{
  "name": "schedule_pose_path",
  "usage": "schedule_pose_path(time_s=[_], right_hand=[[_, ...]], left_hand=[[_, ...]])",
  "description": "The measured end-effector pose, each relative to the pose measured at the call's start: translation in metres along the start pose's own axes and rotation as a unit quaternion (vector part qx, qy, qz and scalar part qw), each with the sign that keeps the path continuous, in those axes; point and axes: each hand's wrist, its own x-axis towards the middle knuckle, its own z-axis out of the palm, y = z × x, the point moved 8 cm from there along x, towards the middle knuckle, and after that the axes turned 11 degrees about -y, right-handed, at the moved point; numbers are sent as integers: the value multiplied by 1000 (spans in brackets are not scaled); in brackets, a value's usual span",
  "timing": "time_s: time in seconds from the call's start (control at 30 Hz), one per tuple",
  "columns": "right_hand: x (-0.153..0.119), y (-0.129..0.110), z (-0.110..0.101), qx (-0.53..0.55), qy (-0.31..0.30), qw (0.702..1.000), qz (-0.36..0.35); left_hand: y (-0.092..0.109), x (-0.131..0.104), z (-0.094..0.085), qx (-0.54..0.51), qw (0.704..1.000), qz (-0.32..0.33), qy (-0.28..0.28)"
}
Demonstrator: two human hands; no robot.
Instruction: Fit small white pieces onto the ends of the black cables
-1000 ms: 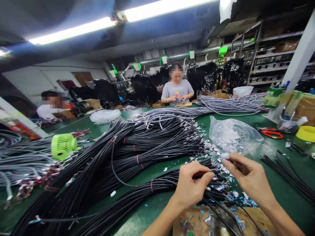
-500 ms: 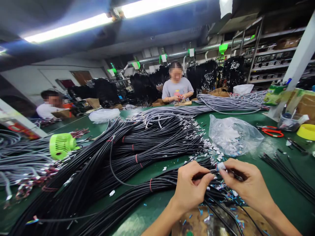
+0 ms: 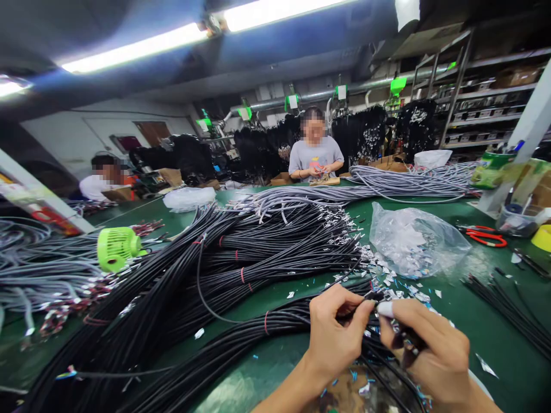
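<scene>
My left hand (image 3: 334,326) pinches the end of a black cable (image 3: 373,296) between thumb and forefinger. Close against that end is my right hand (image 3: 433,341), blurred, with a white cover on one fingertip. Its fingers curl round a dark tool (image 3: 408,339) whose kind I cannot make out. Under both hands lie more black cable ends, with blue and white scraps around them, over a worn brown board (image 3: 344,396). To the left runs a bundle of black cables (image 3: 224,344) tied with a red band.
Larger black cable bundles (image 3: 172,292) and grey cables (image 3: 301,195) cover the green table (image 3: 258,376). Also there are a clear plastic bag (image 3: 413,241) of scraps, red-handled pliers (image 3: 486,236), a green fan (image 3: 116,248) and loose black cables (image 3: 508,312). A co-worker (image 3: 316,149) sits opposite.
My right hand has turned and shifted slightly right and down, its fingers curled more. My left hand keeps its pinch on the cable. The view has swung a little left.
</scene>
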Motion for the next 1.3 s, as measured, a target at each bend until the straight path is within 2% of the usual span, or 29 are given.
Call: schedule_pose_path(time_s=[0.1,0.43,0.63,0.7,0.77,0.83,0.9,0.97,1.0,1.03,1.1,1.17,1.2,1.23,1.3], right_hand=[[12,5,-8,39,22,996,78],[13,10,-7,50,1,996,79],[16,4,-11,69,8,995,78],[17,10,-12,91,7,991,100],[16,23,-6,135,-21,979,150],[12,39,8,232,-87,942,228],[4,48,31,370,-175,859,307],[-5,45,47,468,-222,773,365],[-6,44,50,481,-226,757,380],[-5,43,48,468,-219,766,383],[1,42,37,378,-186,834,356],[10,37,24,265,-160,905,291],[13,34,19,223,-151,927,260],[15,33,16,197,-146,940,236],[16,34,13,191,-142,947,216]], left_hand=[[5,-2,-1,12,1000,20,1],[10,-2,1,21,998,49,-12],[23,-6,-1,71,991,111,3],[24,-7,0,81,989,124,6],[24,-8,0,87,987,134,3],[24,-7,1,83,986,145,-16],[22,-3,4,66,985,147,-56],[20,0,8,43,985,138,-99],[19,1,8,33,984,132,-113],[19,3,8,26,984,127,-120],[19,4,7,20,985,120,-119],[20,5,5,19,986,115,-116],[20,5,5,20,987,112,-117],[20,4,5,20,987,110,-120],[21,4,5,21,985,110,-127]])
